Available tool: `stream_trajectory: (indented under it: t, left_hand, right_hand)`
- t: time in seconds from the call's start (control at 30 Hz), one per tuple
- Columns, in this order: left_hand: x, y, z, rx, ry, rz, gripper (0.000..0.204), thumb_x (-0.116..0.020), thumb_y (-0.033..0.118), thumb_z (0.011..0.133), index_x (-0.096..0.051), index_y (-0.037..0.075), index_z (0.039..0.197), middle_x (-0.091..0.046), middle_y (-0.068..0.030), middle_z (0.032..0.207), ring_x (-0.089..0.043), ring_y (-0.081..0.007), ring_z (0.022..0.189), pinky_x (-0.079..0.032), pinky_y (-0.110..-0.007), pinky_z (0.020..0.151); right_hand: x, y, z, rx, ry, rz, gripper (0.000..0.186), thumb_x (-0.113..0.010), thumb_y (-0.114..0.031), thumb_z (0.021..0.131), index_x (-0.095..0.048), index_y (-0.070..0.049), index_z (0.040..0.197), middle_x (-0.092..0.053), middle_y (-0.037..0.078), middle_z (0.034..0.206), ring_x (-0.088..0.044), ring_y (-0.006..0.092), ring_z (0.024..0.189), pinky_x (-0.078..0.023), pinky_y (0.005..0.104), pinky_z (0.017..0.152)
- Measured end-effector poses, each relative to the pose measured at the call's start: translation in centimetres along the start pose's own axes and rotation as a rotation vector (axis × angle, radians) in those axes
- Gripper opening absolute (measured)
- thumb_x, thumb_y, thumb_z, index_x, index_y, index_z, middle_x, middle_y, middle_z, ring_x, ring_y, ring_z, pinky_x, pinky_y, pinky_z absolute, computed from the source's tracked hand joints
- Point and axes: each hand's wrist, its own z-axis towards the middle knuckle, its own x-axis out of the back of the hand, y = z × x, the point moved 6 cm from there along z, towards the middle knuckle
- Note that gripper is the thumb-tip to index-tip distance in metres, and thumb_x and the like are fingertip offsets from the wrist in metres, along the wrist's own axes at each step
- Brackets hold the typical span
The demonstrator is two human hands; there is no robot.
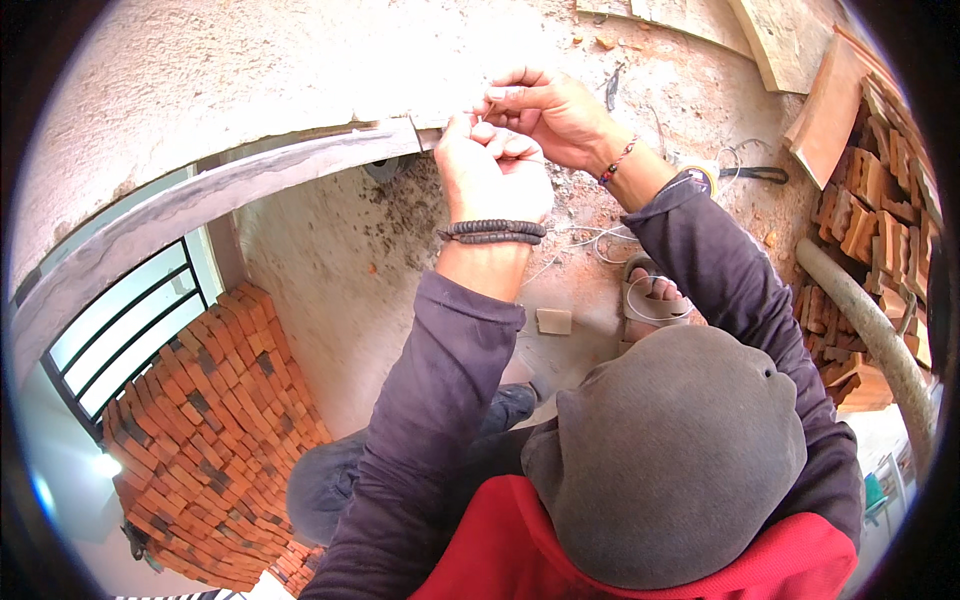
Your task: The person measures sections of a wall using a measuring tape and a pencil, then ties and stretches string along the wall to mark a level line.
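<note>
My left hand [492, 172], with dark beaded bands at the wrist, is closed at the end of a long wooden board [290, 165] along the wall edge. My right hand [555, 112], wearing a braided bracelet, pinches just above and beside it. Between the fingertips a thin strand [488, 112] shows; whether it is string or wire I cannot tell. What lies inside my left fingers is mostly hidden. Below the hands, a thin pale cord [600, 238] lies in loose loops on the dusty ground, running close to my sandalled foot [655, 295].
A white roll [703, 172] with a black strap [755, 174] lies right of my right wrist. Stacked clay tiles [870, 220] and a curved pipe [870, 320] stand at the right. Many bricks [210, 430] fill the lower left beside a barred window [130, 330]. A small tile piece [554, 321] lies below.
</note>
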Motion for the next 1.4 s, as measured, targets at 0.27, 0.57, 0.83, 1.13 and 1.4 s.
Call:
stream_trajectory:
  t: [0.27, 0.57, 0.83, 1.13, 1.4]
  left_hand:
    - [0.8, -0.7, -5.3, -0.179, -0.001, 0.547, 0.019, -0.042, 0.024, 0.101, -0.047, 0.01, 0.088, -0.04, 0.0035, 0.066, -0.035, -0.0062, 0.055, -0.036, -0.023, 0.053]
    - [6.0, 3.2, -12.3, -0.002, -0.285, 1.15, 0.019, -0.051, 0.019, 0.097, -0.057, 0.004, 0.088, -0.054, 0.001, 0.072, -0.046, -0.0048, 0.061, -0.038, -0.02, 0.057]
    - [7.9, 6.4, -11.9, 0.028, -0.573, 1.261, 0.024, -0.046, 0.021, 0.099, -0.055, 0.004, 0.083, -0.057, -0.0012, 0.076, -0.05, -0.0076, 0.068, -0.042, -0.023, 0.065]
    - [7.3, 2.8, -10.1, 0.163, -0.948, 1.184, 0.029, -0.039, 0.03, 0.101, -0.05, 0.009, 0.084, -0.055, 0.0004, 0.077, -0.049, -0.007, 0.071, -0.041, -0.023, 0.066]
    - [8.9, 1.6, -8.4, 0.206, -0.983, 1.219, 0.03, -0.039, 0.03, 0.101, -0.051, 0.009, 0.083, -0.055, 0.0008, 0.076, -0.048, -0.0063, 0.07, -0.041, -0.022, 0.066]
  right_hand:
    - [-1.1, -3.7, -1.6, 0.305, 0.366, -0.884, 0.024, -0.064, -0.009, 0.079, -0.064, -0.004, 0.103, -0.064, 0.01, 0.099, -0.06, 0.0198, 0.09, -0.049, 0.031, 0.082]
    - [-8.1, -0.8, -6.3, 0.219, -0.522, -1.42, 0.048, -0.051, 0.002, 0.073, -0.051, -0.001, 0.12, -0.063, 0.011, 0.102, -0.059, 0.0222, 0.101, -0.044, 0.038, 0.095]
    - [-11.3, -7.7, -16.7, -0.03, -0.072, -2.257, 0.015, -0.068, -0.009, 0.071, -0.064, -0.005, 0.085, -0.061, 0.013, 0.08, -0.06, 0.031, 0.08, -0.047, 0.0414, 0.074]
    - [-25.8, -19.2, -44.2, 0.419, 0.986, -3.058, 0.015, -0.069, -0.005, 0.078, -0.063, 0.001, 0.091, -0.06, 0.016, 0.093, -0.058, 0.031, 0.092, -0.044, 0.0399, 0.082]
    - [-34.9, -18.7, -81.2, -0.435, 1.921, -3.25, 0.022, -0.058, -0.016, 0.09, -0.064, 0.0, 0.104, -0.061, 0.017, 0.105, -0.058, 0.0359, 0.1, -0.046, 0.0415, 0.087]
